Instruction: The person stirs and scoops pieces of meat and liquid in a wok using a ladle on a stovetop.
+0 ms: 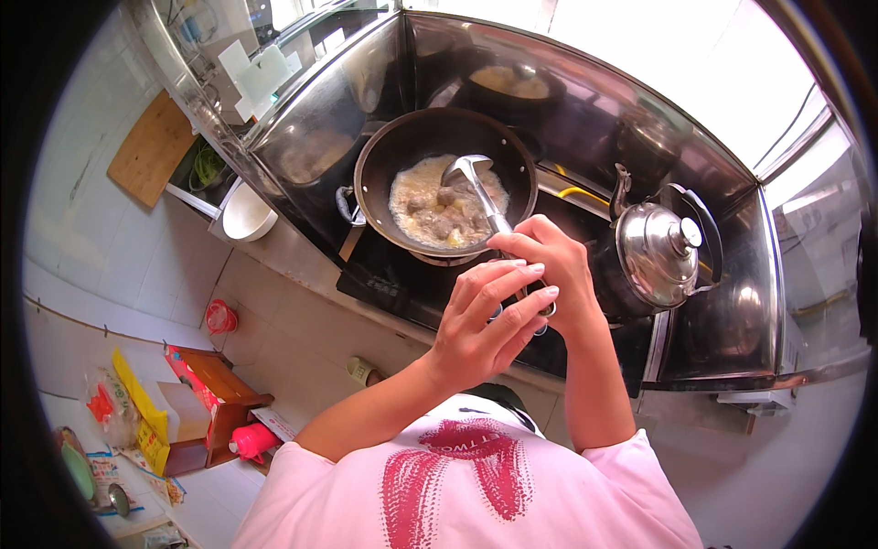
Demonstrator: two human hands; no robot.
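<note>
My right hand (pixel 559 271) grips the handle of a metal ladle (pixel 483 195), whose bowl rests in a dark wok (pixel 446 127) on the stove. Bubbling, pale brown broth (pixel 418 226) with brownish chunks fills the wok's bottom. My left hand (pixel 487 319) is just below and left of my right hand, its fingers spread and reaching across near the right wrist and the handle's end. Whether the left fingertips touch the handle or something small, I cannot tell.
On the stove's right side stands a shiny metal kettle (pixel 655 254) with a black handle. Metal splash guards (pixel 583 62) surround the stove. A white bowl (pixel 248 214) sits on the counter at left, near a wooden cutting board (pixel 152 149). A red bucket (pixel 221 317) is on the floor.
</note>
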